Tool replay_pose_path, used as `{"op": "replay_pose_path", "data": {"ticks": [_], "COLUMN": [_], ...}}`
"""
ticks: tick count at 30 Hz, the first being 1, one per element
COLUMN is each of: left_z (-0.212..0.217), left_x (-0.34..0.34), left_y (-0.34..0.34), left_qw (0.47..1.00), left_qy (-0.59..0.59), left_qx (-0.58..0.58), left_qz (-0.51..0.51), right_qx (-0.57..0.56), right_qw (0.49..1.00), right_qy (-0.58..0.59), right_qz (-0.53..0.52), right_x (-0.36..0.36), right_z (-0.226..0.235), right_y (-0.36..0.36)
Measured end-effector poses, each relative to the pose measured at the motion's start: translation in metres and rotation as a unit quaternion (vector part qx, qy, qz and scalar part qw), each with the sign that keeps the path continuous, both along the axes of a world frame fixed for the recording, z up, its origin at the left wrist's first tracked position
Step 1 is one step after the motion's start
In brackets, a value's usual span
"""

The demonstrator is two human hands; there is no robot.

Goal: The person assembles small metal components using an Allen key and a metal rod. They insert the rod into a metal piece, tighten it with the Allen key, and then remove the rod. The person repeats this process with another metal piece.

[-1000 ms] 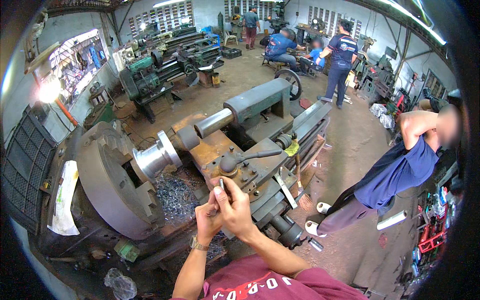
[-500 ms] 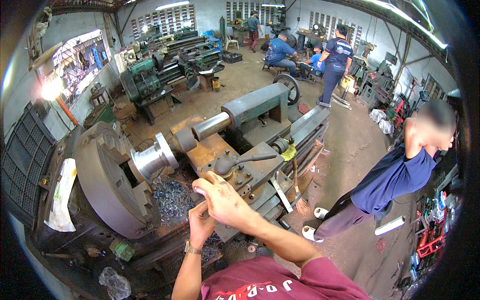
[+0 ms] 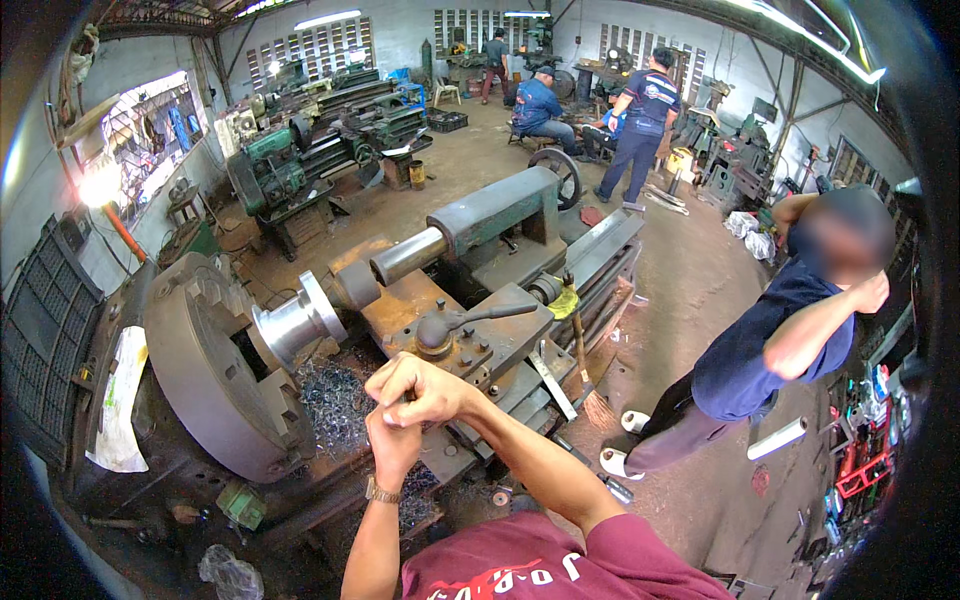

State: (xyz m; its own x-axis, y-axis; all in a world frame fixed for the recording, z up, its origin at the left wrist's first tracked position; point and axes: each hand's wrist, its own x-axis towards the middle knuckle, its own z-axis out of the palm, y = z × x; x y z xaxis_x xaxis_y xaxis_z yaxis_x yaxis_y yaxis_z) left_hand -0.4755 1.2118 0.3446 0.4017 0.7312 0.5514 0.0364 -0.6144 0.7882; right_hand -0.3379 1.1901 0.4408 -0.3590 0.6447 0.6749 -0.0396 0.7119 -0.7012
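Note:
My left hand (image 3: 393,447), with a watch on its wrist, is closed in front of the lathe's tool post (image 3: 485,350). My right hand (image 3: 422,388) is also closed and rests over the top of the left. Whatever lies inside the fingers of either hand is hidden. Just beyond them stands the tool post's clamping lever (image 3: 490,318), which neither hand grips. To the left, a shiny flanged metal workpiece (image 3: 297,325) sits in the jaws of the big round chuck (image 3: 205,375). Curly metal shavings (image 3: 335,400) are heaped between the chuck and my hands.
The tailstock (image 3: 495,210) with its handwheel (image 3: 556,180) extends to the far right. A broom (image 3: 592,395) leans by the bed. A person in a dark blue shirt (image 3: 760,345) stands at right with raised arms. Other people and a green lathe (image 3: 270,170) are farther back.
My right hand has folded down closer over the left, its fingers now more tightly curled. The view has shifted slightly. The person at right has turned and lowered one arm somewhat.

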Motion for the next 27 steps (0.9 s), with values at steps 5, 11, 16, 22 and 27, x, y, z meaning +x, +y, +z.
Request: {"op": "replay_pose_path", "data": {"ticks": [5, 11, 16, 22, 27], "left_z": [-0.015, -0.011, -0.026, -0.074, -0.074], "left_x": [0.0, -0.007, -0.002, -0.011, -0.007], "left_y": [0.004, 0.002, 0.005, 0.034, 0.029], "left_qw": [0.995, 0.99, 0.988, 0.936, 0.982], "left_qy": [0.058, -0.017, -0.014, -0.042, -0.03], "left_qx": [-0.082, -0.12, -0.145, -0.218, -0.113], "left_qz": [-0.002, -0.074, -0.045, -0.275, -0.146], "right_qx": [0.082, 0.15, 0.153, 0.233, 0.182], "right_qw": [0.854, 0.849, 0.85, 0.867, 0.88], "right_qy": [0.091, 0.135, 0.093, 0.028, 0.058], "right_qz": [-0.506, -0.489, -0.495, -0.439, -0.434], "right_x": [-0.063, -0.077, -0.065, -0.077, -0.069], "right_z": [-0.02, -0.042, -0.049, -0.059, -0.062], "right_y": [-0.026, -0.023, -0.013, -0.022, -0.012]}}
